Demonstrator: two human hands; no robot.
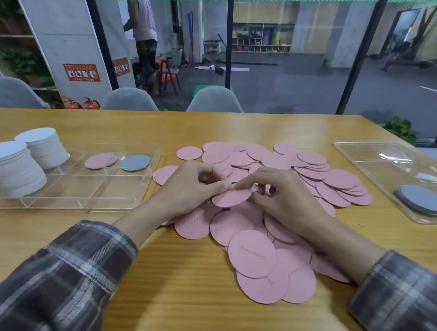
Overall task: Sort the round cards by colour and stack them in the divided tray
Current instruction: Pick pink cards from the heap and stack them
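Note:
A wide heap of pink round cards [282, 173] covers the middle of the wooden table. Both hands meet over it. My left hand [193, 186] and my right hand [284, 194] together pinch one pink card [229, 198] by its edges, lifted slightly above the heap. The clear divided tray [135, 188] lies at the left. It holds two tall stacks of white cards [14, 170], one pink card [100, 160] and one grey card [135, 162] in separate compartments.
A second clear tray [369, 158] at the right edge holds a small stack of grey cards [423, 200]. Three grey chairs [214, 100] stand along the far side of the table, in front of a glass wall.

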